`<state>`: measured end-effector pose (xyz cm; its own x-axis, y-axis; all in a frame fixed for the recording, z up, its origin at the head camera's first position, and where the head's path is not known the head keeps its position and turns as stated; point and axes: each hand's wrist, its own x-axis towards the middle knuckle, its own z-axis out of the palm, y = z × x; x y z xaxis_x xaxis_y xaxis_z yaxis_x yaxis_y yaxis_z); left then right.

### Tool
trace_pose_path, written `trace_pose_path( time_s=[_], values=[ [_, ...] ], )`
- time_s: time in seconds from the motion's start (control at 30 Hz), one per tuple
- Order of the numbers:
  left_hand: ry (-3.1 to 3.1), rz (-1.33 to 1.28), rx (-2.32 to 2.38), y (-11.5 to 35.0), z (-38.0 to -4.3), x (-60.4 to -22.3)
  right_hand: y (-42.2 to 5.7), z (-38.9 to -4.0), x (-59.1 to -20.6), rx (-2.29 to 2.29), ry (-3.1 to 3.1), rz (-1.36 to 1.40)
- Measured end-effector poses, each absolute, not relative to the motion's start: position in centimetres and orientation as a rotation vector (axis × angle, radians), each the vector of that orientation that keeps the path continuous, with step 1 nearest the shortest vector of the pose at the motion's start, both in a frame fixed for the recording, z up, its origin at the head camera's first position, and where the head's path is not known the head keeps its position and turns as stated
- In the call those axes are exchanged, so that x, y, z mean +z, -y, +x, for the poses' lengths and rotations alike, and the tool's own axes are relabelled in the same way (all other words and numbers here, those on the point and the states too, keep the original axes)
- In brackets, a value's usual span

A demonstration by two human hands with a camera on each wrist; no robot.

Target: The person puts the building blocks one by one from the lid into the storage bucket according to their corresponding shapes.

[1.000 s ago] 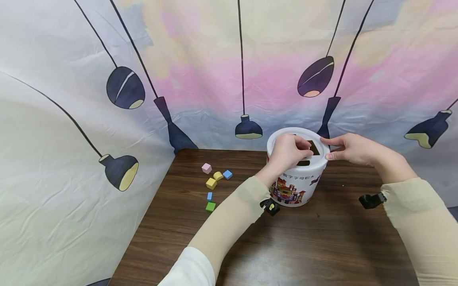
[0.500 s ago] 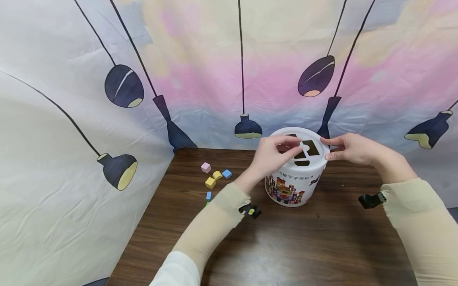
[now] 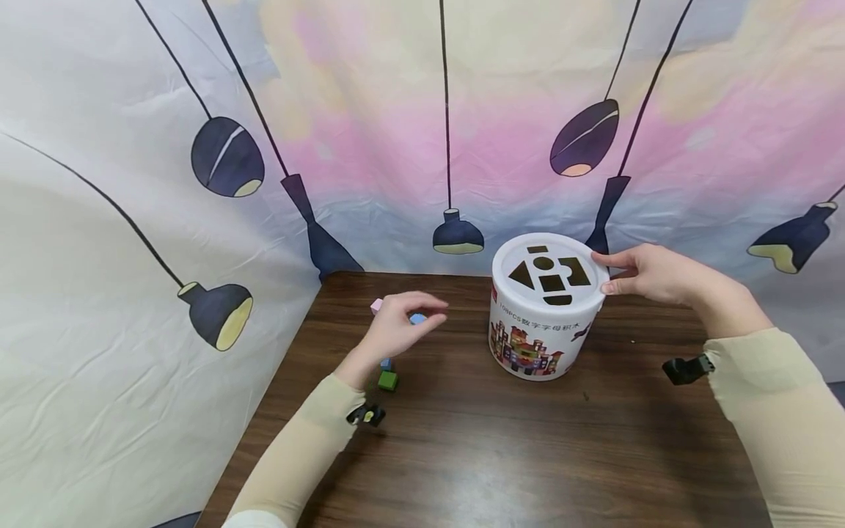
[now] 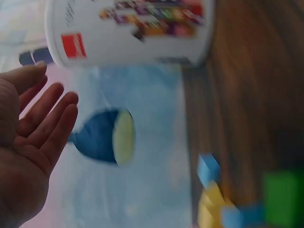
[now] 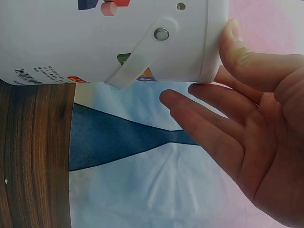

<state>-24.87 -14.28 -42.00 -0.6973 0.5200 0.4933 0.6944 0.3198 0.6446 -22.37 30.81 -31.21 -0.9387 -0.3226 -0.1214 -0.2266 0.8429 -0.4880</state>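
A white toy-block bucket [image 3: 538, 348] stands upright on the table, its lid [image 3: 524, 297] cut with several shaped holes. My right hand [image 3: 653, 275] holds the right side of the lid's rim between thumb and index finger; in the right wrist view the other fingers extend loosely. My left hand [image 3: 394, 323] holds nothing and hovers left of the bucket, over the loose blocks, with its fingers gently bent. Around it lie a pink block [image 3: 376, 306], a blue block [image 3: 417, 318], another blue block [image 3: 386, 364] and a green block [image 3: 388, 380]. Yellow blocks [image 4: 209, 209] show only in the left wrist view.
The dark wooden table [image 3: 528, 447] ends at a cloth backdrop [image 3: 383, 147] printed with lamps, close behind the bucket. A white carrying handle [image 5: 137, 57] hangs on the bucket's side.
My left hand has come away from the lid's holes and moved left to above the blocks, hiding the yellow ones in the head view. The right hand and bucket have stayed nearly still.
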Motion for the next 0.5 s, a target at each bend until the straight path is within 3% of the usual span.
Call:
trace_pose_path(
  time_s=[0.5],
  values=[
    [2.744,-1.013,-1.206,23.2,-25.2,-46.9,-30.6,-22.3,-31.2,-0.74,-2.807,-0.403]
  ],
)
